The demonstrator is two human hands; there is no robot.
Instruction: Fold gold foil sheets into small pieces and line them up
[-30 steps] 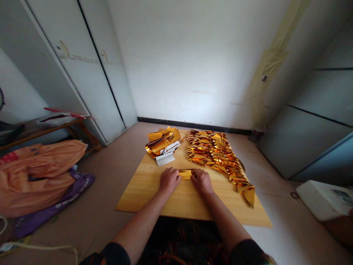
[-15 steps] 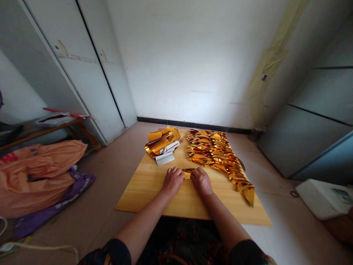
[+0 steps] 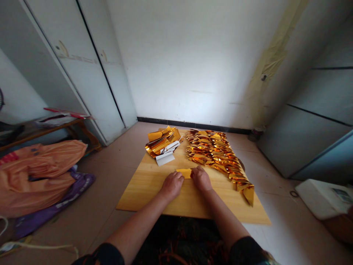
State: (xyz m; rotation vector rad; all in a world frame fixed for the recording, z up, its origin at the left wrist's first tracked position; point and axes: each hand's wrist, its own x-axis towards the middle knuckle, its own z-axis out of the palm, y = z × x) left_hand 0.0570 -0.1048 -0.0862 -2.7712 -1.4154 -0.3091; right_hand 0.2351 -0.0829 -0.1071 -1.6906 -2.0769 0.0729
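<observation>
A small strip of gold foil paper lies between my hands, low over the wooden board. My left hand has its fingers curled on the paper's left end. At the other end, my right hand pinches the paper with bent fingers. Beyond my left hand is a loose heap of gold foil sheets, some showing white backs. Rows of folded gold paper pieces stand packed together on the right, trailing down toward the near right corner.
The wooden board rests low in front of me. Orange and purple bags lie on the floor at left, by a low wooden bench. A white box sits at right. A wall and cabinets stand around.
My left hand has shifted slightly, uncovering more of the gold paper, which now looks flatter and brighter. My right hand stays nearly in place.
</observation>
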